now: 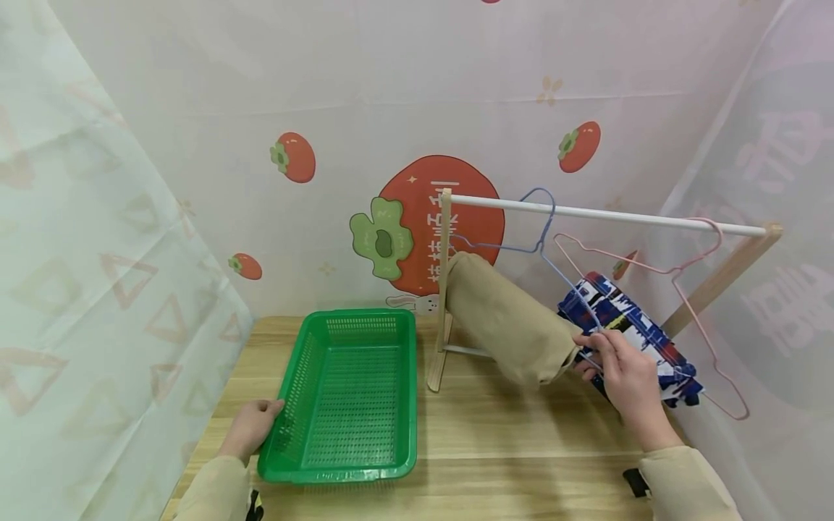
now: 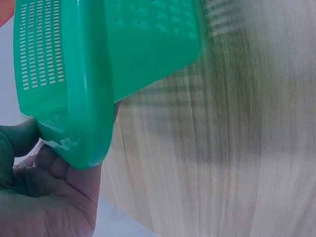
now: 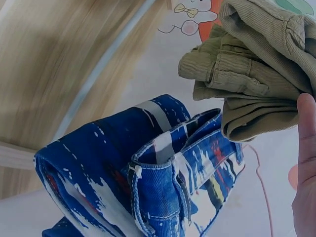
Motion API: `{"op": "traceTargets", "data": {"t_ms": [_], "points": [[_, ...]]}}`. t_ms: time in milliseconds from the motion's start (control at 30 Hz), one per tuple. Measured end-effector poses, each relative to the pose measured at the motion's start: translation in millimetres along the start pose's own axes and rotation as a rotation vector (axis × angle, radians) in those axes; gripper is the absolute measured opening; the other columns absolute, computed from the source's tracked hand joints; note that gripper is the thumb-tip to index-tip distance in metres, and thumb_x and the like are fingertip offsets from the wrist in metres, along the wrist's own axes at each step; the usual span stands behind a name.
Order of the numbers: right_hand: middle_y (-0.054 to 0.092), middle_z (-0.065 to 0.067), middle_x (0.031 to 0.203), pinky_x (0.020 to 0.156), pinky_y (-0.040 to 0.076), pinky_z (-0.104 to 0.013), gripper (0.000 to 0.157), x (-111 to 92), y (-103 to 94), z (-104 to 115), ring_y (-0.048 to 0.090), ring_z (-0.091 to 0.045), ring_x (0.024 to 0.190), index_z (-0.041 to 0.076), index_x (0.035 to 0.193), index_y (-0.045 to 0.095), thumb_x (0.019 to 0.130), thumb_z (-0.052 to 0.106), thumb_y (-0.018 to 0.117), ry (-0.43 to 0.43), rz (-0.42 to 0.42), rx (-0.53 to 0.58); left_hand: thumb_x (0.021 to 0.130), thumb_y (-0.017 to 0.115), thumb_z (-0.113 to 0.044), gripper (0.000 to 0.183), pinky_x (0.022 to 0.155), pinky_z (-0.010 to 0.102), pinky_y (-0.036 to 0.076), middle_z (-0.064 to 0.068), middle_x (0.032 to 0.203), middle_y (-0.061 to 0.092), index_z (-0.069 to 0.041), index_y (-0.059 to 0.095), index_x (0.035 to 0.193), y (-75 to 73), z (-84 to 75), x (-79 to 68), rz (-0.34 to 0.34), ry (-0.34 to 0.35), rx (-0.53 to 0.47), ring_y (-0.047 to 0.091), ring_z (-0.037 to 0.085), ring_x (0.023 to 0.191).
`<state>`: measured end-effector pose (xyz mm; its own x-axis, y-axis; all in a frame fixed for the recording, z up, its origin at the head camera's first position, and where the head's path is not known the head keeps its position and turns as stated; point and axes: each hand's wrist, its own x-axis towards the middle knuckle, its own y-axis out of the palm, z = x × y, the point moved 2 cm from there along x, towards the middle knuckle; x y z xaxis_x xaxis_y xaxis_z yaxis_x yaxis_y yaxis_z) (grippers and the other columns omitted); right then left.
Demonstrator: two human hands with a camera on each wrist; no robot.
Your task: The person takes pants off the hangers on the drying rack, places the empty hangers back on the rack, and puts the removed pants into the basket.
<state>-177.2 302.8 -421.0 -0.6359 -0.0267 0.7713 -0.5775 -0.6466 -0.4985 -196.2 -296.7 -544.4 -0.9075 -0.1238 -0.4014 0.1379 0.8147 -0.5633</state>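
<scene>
At the left, my left hand (image 1: 250,428) pinches the rim of a green plastic basket (image 1: 412,405), thumb inside and fingers under the lip in the left wrist view. Nothing lies in the basket. My right hand (image 1: 625,373) grips the right end of a blue wire hanger (image 1: 541,247), whose hook is over the rack's white bar. Folded khaki trousers (image 1: 504,315) hang over this hanger, their edge right at my fingertips. Just behind the hand, folded blue-and-white patterned trousers (image 3: 163,173) hang on a pink hanger (image 1: 677,270), also hooked on the bar.
The rack has a white bar (image 1: 612,214) on wooden legs (image 1: 445,289) and stands at the right on a wood-grain table (image 1: 508,463). A printed backdrop (image 1: 365,87) with red fruit rises behind, and pale sheets (image 1: 117,289) close in both sides.
</scene>
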Motion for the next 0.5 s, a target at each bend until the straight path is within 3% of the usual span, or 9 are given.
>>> {"op": "traceTargets", "data": {"t_ms": [100,333,500], "points": [[0.077,-0.017,0.093,0.043,0.032,-0.017,0.014,2.2,-2.0,1.5,0.032,0.007,0.049,-0.001,0.096,0.069,0.100,-0.006,0.058,0.014,-0.003,0.004,0.109,0.043,-0.037,0.065,0.070,0.039,0.058,0.029,0.114,0.061,0.020,0.043,0.139,-0.2,0.2,-0.4,-0.002,0.003,0.001,0.065,0.025,0.087],[0.078,-0.016,0.096,0.049,0.038,-0.016,0.015,4.3,-7.8,2.6,0.048,0.003,0.054,0.001,0.097,0.070,0.103,-0.001,0.057,0.102,0.024,-0.001,0.108,0.044,-0.038,0.065,0.070,0.039,0.058,0.029,0.114,0.062,0.019,0.043,0.140,-0.3,2.0,1.1,0.004,0.004,0.000,0.065,0.024,0.085],[0.078,-0.016,0.096,0.045,0.035,-0.016,0.015,4.9,-11.7,3.0,0.045,0.005,0.051,0.003,0.099,0.071,0.103,0.001,0.057,0.106,0.021,-0.010,0.108,0.044,-0.037,0.065,0.069,0.039,0.059,0.025,0.108,0.064,0.020,0.043,0.139,-0.9,2.3,3.2,0.017,-0.013,-0.012,0.065,0.023,0.084]]}}
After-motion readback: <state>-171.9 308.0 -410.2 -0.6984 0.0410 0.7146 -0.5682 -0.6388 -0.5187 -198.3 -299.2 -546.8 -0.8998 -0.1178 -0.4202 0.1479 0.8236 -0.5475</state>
